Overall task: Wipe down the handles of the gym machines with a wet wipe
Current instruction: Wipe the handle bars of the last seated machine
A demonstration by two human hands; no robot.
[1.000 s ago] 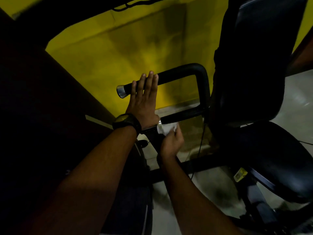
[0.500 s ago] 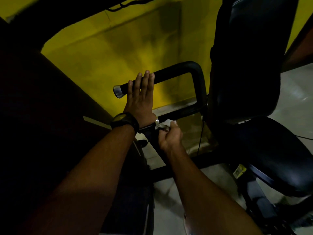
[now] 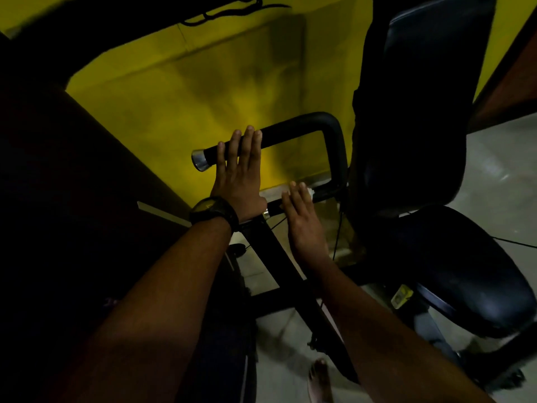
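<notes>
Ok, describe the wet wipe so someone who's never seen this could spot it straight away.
Find the black padded backrest against the yellow wall; a black U-shaped handle loops out to its left. On the handle's lower bar lies the right hand, fingers straight, and the wet wipe peeks out at its fingertips. It is the only white scrap on that dark bar.

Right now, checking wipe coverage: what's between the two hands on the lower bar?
Head view: a bare stretch of black grip with its chrome cap lies between left hand and right hand; the wipe shows beyond the right hand.
</notes>
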